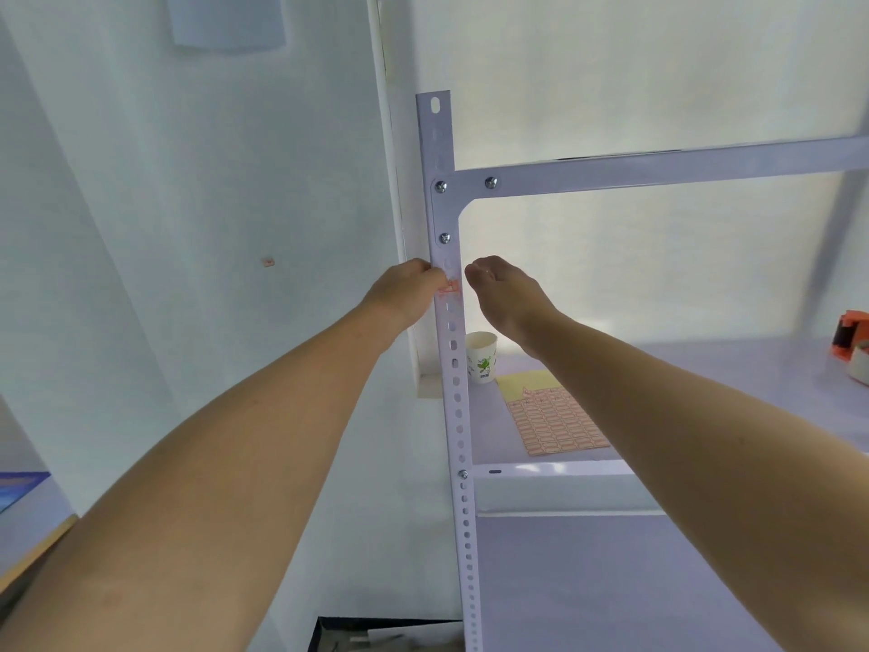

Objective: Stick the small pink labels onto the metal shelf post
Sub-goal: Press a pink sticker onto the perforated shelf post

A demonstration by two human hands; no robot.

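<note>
**Pressing a pink label onto the shelf post**

Reaching up from the left, the left hand has its fingers bunched together against the small pink rectangular label, which sits on the front face of the white perforated metal shelf post, just below the corner bracket's lowest screw. The right hand is just to the right of the post with its fingers curled loosely inward; whether it touches the label or grips anything cannot be told. On the pale shelf board behind the right forearm lies a sheet of pink labels on yellow backing paper, with a white paper cup printed in green standing beside the post. An orange tape dispenser rests at the far right edge of the shelf. One stray pink label is stuck on the white wall to the left
</note>
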